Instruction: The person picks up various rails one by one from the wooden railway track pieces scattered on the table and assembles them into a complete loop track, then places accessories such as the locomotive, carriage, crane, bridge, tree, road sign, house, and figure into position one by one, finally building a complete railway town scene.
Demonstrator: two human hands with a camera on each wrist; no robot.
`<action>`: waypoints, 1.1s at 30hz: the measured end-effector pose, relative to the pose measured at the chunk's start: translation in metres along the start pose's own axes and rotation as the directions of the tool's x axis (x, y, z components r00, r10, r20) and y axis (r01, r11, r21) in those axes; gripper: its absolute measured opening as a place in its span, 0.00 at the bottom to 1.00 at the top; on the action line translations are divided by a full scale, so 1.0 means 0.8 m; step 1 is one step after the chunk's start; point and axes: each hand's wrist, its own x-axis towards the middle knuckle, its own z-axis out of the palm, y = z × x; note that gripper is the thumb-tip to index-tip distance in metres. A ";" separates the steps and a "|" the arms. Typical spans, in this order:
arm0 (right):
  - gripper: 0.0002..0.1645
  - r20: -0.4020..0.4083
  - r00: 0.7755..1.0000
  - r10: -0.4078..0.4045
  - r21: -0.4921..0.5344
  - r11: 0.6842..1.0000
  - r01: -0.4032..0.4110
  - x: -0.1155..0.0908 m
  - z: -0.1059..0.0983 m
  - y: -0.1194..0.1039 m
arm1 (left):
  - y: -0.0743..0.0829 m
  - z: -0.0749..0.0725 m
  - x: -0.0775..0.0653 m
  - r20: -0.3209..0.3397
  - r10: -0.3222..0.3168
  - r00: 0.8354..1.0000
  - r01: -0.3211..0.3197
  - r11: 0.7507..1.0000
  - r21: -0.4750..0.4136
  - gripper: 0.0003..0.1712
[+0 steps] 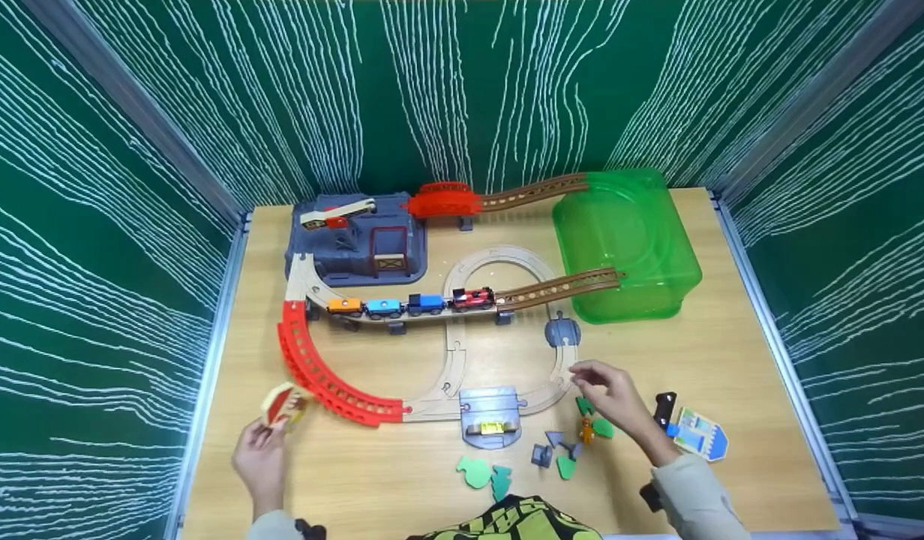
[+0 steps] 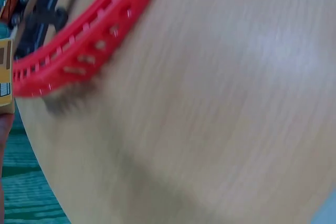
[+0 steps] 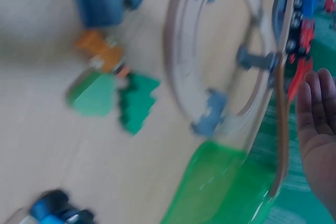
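Note:
My left hand (image 1: 259,461) grips a small toy house (image 1: 283,405), cream and yellow with a red face, beside the raised red curved track (image 1: 323,379). The left wrist view catches only the yellow edge of the toy house (image 2: 6,74), and most of that hand is out of frame. My right hand (image 1: 616,394) reaches over the table at the right side of the wooden track loop (image 1: 565,364), with nothing in its grasp. Its fingers are extended in the right wrist view. Below it lie a green tree piece (image 3: 137,103) and an orange toy figure (image 3: 101,51).
A toy train (image 1: 424,303) stands on the raised track. Behind are a grey crane base (image 1: 357,255), a red bridge (image 1: 443,201) and a green bin (image 1: 619,225). A grey crossing (image 1: 492,405) joins the loop. Several loose pieces and a blue-white board (image 1: 700,435) lie nearby.

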 end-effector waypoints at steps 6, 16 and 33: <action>0.10 -0.120 0.991 0.055 -0.048 0.997 -0.062 -0.024 -0.036 -0.012 | -0.012 -0.015 0.005 -0.084 -0.062 0.995 0.073 0.988 0.133 0.15; 0.10 -0.213 0.971 0.111 -0.070 0.989 -0.129 -0.067 -0.083 0.031 | -0.035 -0.012 0.007 -0.095 -0.141 0.985 0.155 0.976 0.151 0.15; 0.08 -0.310 0.931 0.192 -0.162 0.954 -0.251 -0.104 -0.088 0.058 | -0.072 -0.002 -0.002 -0.059 -0.100 0.993 0.110 0.976 0.189 0.13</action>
